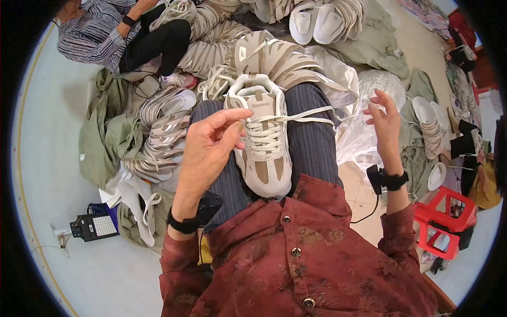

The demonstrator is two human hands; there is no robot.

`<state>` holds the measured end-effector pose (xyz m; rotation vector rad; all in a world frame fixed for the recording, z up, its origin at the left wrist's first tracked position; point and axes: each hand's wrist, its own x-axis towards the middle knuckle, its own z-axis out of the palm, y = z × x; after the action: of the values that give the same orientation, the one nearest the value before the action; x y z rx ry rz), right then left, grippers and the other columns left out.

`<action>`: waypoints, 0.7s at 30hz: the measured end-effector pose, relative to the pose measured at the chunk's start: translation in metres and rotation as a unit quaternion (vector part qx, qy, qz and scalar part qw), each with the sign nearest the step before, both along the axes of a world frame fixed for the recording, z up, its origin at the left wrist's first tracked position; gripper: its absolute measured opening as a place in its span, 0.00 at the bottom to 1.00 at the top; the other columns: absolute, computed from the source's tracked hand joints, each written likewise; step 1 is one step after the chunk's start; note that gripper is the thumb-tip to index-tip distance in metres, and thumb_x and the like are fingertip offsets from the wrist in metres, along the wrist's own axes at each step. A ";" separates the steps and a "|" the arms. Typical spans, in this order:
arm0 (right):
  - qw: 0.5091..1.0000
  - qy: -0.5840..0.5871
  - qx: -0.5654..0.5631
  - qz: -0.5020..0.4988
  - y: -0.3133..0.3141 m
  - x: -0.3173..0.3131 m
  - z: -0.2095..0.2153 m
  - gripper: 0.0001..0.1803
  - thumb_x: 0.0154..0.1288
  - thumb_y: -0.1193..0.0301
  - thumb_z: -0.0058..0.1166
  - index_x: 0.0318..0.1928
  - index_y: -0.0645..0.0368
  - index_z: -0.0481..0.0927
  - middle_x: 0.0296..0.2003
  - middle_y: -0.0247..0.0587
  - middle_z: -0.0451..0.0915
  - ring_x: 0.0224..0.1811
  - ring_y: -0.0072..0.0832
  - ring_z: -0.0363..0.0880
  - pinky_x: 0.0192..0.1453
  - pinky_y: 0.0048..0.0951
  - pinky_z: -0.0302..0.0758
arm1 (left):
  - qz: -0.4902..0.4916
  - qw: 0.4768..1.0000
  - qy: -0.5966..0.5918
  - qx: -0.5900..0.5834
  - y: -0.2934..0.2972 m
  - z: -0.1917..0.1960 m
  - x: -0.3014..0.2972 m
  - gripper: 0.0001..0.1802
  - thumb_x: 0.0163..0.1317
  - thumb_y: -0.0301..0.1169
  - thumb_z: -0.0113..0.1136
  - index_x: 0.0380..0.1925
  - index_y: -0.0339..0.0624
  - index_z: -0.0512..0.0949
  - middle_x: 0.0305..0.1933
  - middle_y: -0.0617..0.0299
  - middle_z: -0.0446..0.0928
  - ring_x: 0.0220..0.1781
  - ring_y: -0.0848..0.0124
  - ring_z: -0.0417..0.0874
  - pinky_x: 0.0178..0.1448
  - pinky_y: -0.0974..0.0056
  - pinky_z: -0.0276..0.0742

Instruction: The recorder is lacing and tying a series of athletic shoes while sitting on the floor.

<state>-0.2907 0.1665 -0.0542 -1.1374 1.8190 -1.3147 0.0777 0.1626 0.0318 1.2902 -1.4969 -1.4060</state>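
A beige and white sneaker (266,171) rests between my knees, its toe toward me. White shoelace (263,138) criss-crosses its front, and a free lace end (311,112) stretches over my right thigh. My left hand (214,138) is beside the sneaker's tongue, fingers bent, with a gap between index finger and thumb close to the upper lacing. Off to the right, my right hand (384,117) is raised above clear plastic sheeting (364,140). Its fingers are spread and I see nothing held in them.
Rows of stacked beige shoe uppers (280,58) lie just beyond my knees, with more on the left (163,140). A person in a striped shirt (97,39) sits at the far left. A red plastic stool (443,219) stands at right; a lamp (97,226) lies at left.
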 end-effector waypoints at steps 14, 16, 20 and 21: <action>0.899 0.059 -0.200 0.385 -0.018 0.163 0.036 0.15 0.55 0.86 0.57 0.46 0.65 0.80 0.39 0.47 0.82 0.39 0.36 0.84 0.40 0.30 0.78 | 0.064 0.997 -0.024 0.028 -0.001 -0.043 0.013 0.14 0.71 0.26 0.52 0.52 0.36 0.81 0.31 0.65 0.79 0.30 0.79 0.79 0.37 0.75 0.75; 0.896 0.130 -0.208 0.371 -0.017 0.169 0.030 0.14 0.53 0.84 0.57 0.42 0.63 0.79 0.39 0.50 0.80 0.41 0.49 0.82 0.44 0.41 0.79 | 0.073 0.996 -0.015 0.052 0.001 -0.053 0.016 0.13 0.71 0.26 0.53 0.50 0.36 0.81 0.30 0.65 0.79 0.30 0.79 0.79 0.36 0.74 0.75; 0.887 0.224 -0.169 0.366 -0.010 0.182 0.020 0.15 0.53 0.79 0.53 0.44 0.59 0.74 0.35 0.48 0.74 0.33 0.48 0.80 0.31 0.41 0.77 | 0.070 0.997 0.025 0.030 0.008 -0.059 0.024 0.10 0.70 0.28 0.56 0.46 0.35 0.82 0.27 0.66 0.77 0.27 0.80 0.76 0.31 0.74 0.72; 0.885 0.225 -0.172 0.369 -0.011 0.189 0.016 0.14 0.54 0.79 0.53 0.44 0.59 0.74 0.38 0.48 0.75 0.33 0.49 0.80 0.31 0.42 0.77 | 0.088 0.996 0.010 0.023 0.011 -0.063 0.028 0.09 0.70 0.28 0.57 0.45 0.35 0.82 0.25 0.65 0.77 0.25 0.80 0.75 0.29 0.73 0.71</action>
<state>-0.1022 0.1552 -0.0378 -2.2029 1.1958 -0.9604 0.1057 0.1739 -0.0314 1.3965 -1.3100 -1.3401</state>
